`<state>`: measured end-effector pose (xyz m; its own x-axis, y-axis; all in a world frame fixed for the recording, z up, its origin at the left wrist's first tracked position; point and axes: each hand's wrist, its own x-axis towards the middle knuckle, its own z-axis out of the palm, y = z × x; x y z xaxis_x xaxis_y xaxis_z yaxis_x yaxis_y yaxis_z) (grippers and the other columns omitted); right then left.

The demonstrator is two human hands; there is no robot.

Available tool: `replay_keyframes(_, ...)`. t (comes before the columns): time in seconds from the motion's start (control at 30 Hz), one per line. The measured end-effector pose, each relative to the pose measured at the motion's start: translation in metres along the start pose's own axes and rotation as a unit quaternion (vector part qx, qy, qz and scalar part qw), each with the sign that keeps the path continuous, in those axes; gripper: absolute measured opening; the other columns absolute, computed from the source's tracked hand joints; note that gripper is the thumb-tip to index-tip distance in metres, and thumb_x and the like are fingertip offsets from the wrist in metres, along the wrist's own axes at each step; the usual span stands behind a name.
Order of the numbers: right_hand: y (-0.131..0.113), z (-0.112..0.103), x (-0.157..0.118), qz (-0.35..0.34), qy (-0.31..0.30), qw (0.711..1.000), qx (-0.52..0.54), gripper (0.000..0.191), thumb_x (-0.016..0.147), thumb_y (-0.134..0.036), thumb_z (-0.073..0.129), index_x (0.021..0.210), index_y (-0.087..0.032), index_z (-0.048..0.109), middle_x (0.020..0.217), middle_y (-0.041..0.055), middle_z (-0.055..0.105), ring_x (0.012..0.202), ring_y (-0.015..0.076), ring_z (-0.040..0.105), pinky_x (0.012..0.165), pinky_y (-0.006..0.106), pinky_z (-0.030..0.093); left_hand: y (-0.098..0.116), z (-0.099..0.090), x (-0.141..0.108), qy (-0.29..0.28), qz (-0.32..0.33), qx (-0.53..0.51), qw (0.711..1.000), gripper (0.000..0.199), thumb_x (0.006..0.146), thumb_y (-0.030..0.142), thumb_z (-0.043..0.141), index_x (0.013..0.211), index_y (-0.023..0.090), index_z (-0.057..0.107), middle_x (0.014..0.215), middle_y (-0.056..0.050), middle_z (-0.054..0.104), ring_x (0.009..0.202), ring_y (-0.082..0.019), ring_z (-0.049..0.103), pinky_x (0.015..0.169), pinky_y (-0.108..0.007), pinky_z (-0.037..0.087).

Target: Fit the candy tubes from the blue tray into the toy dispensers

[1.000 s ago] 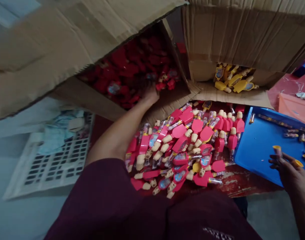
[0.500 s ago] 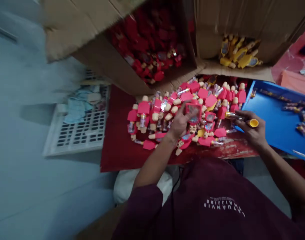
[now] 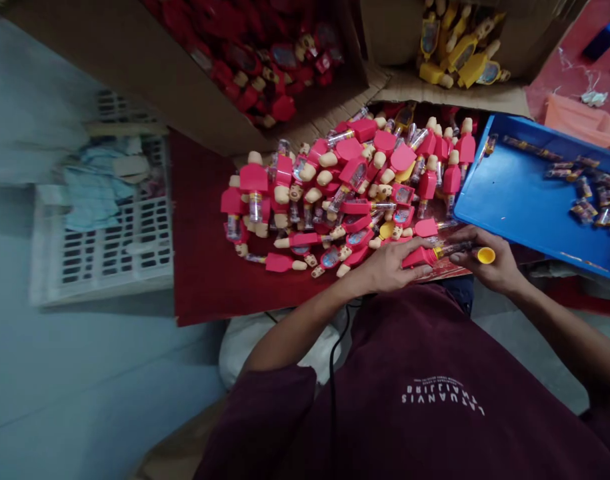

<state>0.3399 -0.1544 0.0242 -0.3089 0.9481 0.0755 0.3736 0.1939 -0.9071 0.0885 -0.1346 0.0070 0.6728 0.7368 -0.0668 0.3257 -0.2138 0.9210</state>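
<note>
A: Arrangement, left to right?

B: White crate (image 3: 45,267), bearing a pale blue cloth (image 3: 92,193). Next, an open carton (image 3: 149,87) of red pieces, its mouth facing the red table (image 3: 199,287), presumably for easy reach. The heap (image 3: 352,150) lies before it, probably within range of both hands.

A: And the hands?

B: Left hand (image 3: 385,268): fingers closed around a pink piece (image 3: 419,259) at the table's near edge, apparently gripped by its body so that one end faces the tube. Right hand (image 3: 499,267): clamped on a clear tube (image 3: 449,249), roughly in line with the pink piece — likely for control of its tip. A yellow cap (image 3: 486,255) sits in the same hand, perhaps to spare a reach. Rightmost, the blue tray (image 3: 515,190) gathers loose tubes within its rim.

A: Obscured details?

B: The red carton's depths are dark, its top cut off. Fingers mask the pink piece's underside; whether the tube is seated in it cannot be told. The cap's hold is hidden — and the tray's right end lies out of view.
</note>
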Motion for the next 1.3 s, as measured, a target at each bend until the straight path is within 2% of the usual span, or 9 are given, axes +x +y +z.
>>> replay_keyframes(0.17, 0.004, 0.006, -0.015, -0.058, 0.024, 0.997, -0.037, 0.023, 0.085, -0.033, 0.076, 0.105, -0.022, 0.071, 0.095, 0.0046, 0.072, 0.082, 0.0188, 0.067, 0.07, 0.031, 0.051, -0.006, 0.018, -0.003, -0.007, -0.002, 0.073, 0.997, 0.046, 0.093, 0.042, 0.06, 0.132, 0.019, 0.057, 0.13, -0.011, 0.067, 0.119, -0.027, 0.064, 0.103, -0.046, 0.05)
replay_keyframes(0.3, 0.007, 0.013, -0.024, -0.018, 0.029, 0.999, -0.038, 0.022, 0.085, -0.036, 0.075, 0.102, -0.022, 0.07, 0.092, 0.0033, 0.073, 0.076, 0.0172, 0.066, 0.067, 0.029, 0.05, -0.011, 0.026, -0.006, -0.022, -0.013, 0.073, 0.997, 0.046, 0.093, 0.041, 0.06, 0.133, 0.02, 0.056, 0.132, -0.011, 0.066, 0.119, -0.028, 0.064, 0.103, -0.047, 0.049)
replay_keyframes(0.57, 0.006, 0.027, -0.044, 0.058, 0.069, 0.996, -0.015, 0.024, 0.086, -0.034, 0.073, 0.107, -0.022, 0.068, 0.094, 0.0036, 0.073, 0.077, 0.0173, 0.068, 0.066, 0.029, 0.052, -0.013, 0.029, -0.011, -0.026, -0.035, -0.085, 0.995, 0.039, 0.09, 0.042, 0.064, 0.12, 0.018, 0.06, 0.119, -0.009, 0.07, 0.107, -0.024, 0.067, 0.097, -0.04, 0.053)
replay_keyframes(0.67, 0.008, 0.031, -0.047, 0.066, 0.075, 0.995, -0.024, 0.024, 0.087, -0.036, 0.073, 0.104, -0.021, 0.068, 0.094, 0.0042, 0.072, 0.078, 0.0182, 0.068, 0.07, 0.031, 0.054, -0.014, 0.033, -0.011, -0.021, -0.017, -0.031, 0.999, 0.039, 0.091, 0.04, 0.063, 0.123, 0.018, 0.059, 0.121, -0.01, 0.069, 0.109, -0.025, 0.067, 0.098, -0.042, 0.053)
replay_keyframes(0.8, 0.012, 0.027, -0.042, 0.079, 0.045, 0.995, -0.028, 0.026, 0.085, -0.041, 0.073, 0.102, -0.022, 0.069, 0.093, 0.005, 0.072, 0.078, 0.0193, 0.067, 0.07, 0.033, 0.053, -0.017, 0.036, -0.013, -0.017, -0.006, 0.081, 0.997, 0.043, 0.094, 0.041, 0.06, 0.129, 0.016, 0.058, 0.127, -0.013, 0.067, 0.114, -0.027, 0.066, 0.1, -0.044, 0.052)
replay_keyframes(0.93, 0.016, 0.023, -0.035, 0.148, 0.002, 0.989, 0.017, 0.032, 0.08, -0.046, 0.076, 0.097, -0.02, 0.071, 0.09, 0.0058, 0.073, 0.075, 0.0187, 0.065, 0.067, 0.032, 0.051, -0.019, 0.038, -0.013, -0.032, 0.0, 0.167, 0.985, 0.047, 0.096, 0.042, 0.056, 0.137, 0.019, 0.055, 0.129, -0.012, 0.066, 0.113, -0.027, 0.065, 0.096, -0.044, 0.054)
replay_keyframes(1.03, 0.02, 0.027, -0.034, 0.22, 0.009, 0.973, 0.071, 0.037, 0.075, -0.049, 0.08, 0.093, -0.018, 0.07, 0.081, 0.0039, 0.071, 0.066, 0.0161, 0.062, 0.06, 0.029, 0.049, -0.016, 0.042, -0.013, -0.055, -0.022, 0.225, 0.973, 0.049, 0.097, 0.041, 0.054, 0.141, 0.019, 0.052, 0.129, -0.012, 0.065, 0.111, -0.027, 0.065, 0.09, -0.041, 0.055)
replay_keyframes(1.13, 0.025, 0.034, -0.036, 0.304, 0.012, 0.942, 0.141, 0.041, 0.07, -0.051, 0.082, 0.087, -0.017, 0.067, 0.067, 0.0009, 0.065, 0.054, 0.0132, 0.055, 0.05, 0.027, 0.044, -0.008, 0.043, -0.012, -0.087, -0.036, 0.32, 0.943, 0.052, 0.096, 0.035, 0.056, 0.145, 0.019, 0.049, 0.133, -0.016, 0.06, 0.11, -0.029, 0.064, 0.082, -0.037, 0.055)
replay_keyframes(1.3, 0.025, 0.039, -0.034, 0.432, -0.039, 0.88, 0.194, 0.043, 0.074, -0.058, 0.078, 0.072, -0.018, 0.061, 0.049, -0.0015, 0.055, 0.037, 0.0111, 0.045, 0.035, 0.026, 0.036, 0.002, 0.04, -0.011, -0.145, -0.02, 0.411, 0.9, 0.056, 0.093, 0.026, 0.057, 0.148, 0.019, 0.047, 0.135, -0.019, 0.056, 0.11, -0.031, 0.062, 0.079, -0.036, 0.053)
